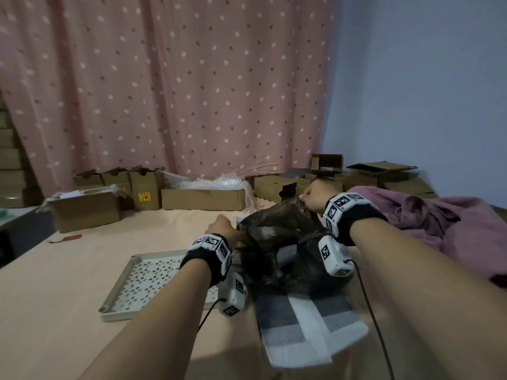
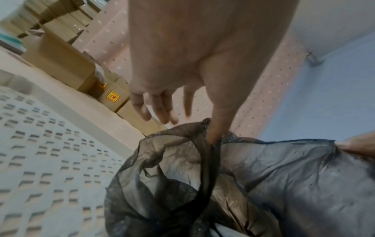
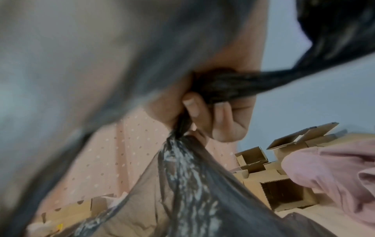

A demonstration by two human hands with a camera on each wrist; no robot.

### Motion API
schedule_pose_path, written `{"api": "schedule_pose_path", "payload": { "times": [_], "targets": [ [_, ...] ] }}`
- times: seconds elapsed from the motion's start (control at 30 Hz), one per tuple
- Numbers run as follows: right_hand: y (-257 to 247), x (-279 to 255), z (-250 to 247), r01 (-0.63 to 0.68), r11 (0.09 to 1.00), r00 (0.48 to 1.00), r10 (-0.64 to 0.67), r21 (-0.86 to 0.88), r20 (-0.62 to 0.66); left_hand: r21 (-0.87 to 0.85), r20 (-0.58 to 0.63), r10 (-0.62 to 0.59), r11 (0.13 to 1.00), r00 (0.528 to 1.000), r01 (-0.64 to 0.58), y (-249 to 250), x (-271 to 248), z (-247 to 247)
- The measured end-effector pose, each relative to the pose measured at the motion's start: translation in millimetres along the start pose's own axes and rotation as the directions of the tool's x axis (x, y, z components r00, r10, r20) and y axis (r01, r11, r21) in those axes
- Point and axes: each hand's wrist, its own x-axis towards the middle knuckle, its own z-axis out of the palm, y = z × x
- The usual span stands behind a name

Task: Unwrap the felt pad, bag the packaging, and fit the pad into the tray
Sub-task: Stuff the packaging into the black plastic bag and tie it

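Pink dotted curtain (image 1: pixel 170 86) and open cardboard boxes (image 1: pixel 203 197) close the far side of your peach work surface (image 1: pixel 55 283); a blue wall (image 1: pixel 425 91) stands to the right of them.

Take the dark thin bag (image 1: pixel 277 237) at mid-surface as landmark. Your right hand (image 1: pixel 315 197) is at the bag's far upper edge, fingers curled and clamped on a bunched, twisted strip of its rim; the right wrist view shows the plastic gathered between fingers (image 3: pixel 205 115) and palm. Your left hand (image 1: pixel 223 226) is at the bag's left edge. In the left wrist view its fingers (image 2: pixel 160 110) are spread and loose, while the thumb (image 2: pixel 219 125) is hooked into the rim, holding the mouth apart.

Left of the bag, touching its lower folds, lies the perforated beige tray (image 1: pixel 120 289). Nearer you than the bag, partly under its base, lies the grey felt pad (image 1: pixel 282 319), with white foam packaging (image 1: pixel 312 333) over part of it. A mauve cloth (image 1: pixel 452 229) is heaped to the bag's right. A small red tag (image 1: pixel 72 237) lies well left of the bag, beyond the tray.
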Motion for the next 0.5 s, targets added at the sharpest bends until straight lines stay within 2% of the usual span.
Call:
{"api": "schedule_pose_path", "payload": {
  "times": [0.03,0.1,0.2,0.27,0.37,0.43,0.5],
  "targets": [
    [0,-2,0,0.006,1.000,1.000,-0.006,-0.020,0.018,-0.031,0.027,-0.009,0.999,1.000,0.010,-1,3,1],
    [-3,-11,-5,0.050,0.994,0.986,-0.032,-0.102,0.164,-0.141,0.074,-0.021,0.990,0.997,0.031,-7,17,5],
    [-12,-21,-17,0.094,0.947,0.912,0.042,-0.308,0.408,-0.358,0.089,-0.056,0.930,0.994,0.085,-20,64,17],
    [-18,-21,-22,0.091,0.952,0.885,0.057,-0.292,0.462,-0.490,0.105,-0.080,0.863,0.991,0.121,-10,46,2],
    [-21,-14,-27,-0.024,0.993,0.922,0.066,-0.114,0.381,-0.613,0.124,-0.086,0.776,0.989,0.144,11,0,-21],
    [-22,-8,-27,-0.106,0.994,0.974,0.098,0.029,0.202,-0.653,0.126,-0.092,0.742,0.988,0.152,16,-7,-23],
    [-23,-7,-24,-0.180,0.953,0.983,0.165,0.243,0.080,-0.703,0.126,-0.085,0.695,0.988,0.149,16,-9,-24]
  ]
}}
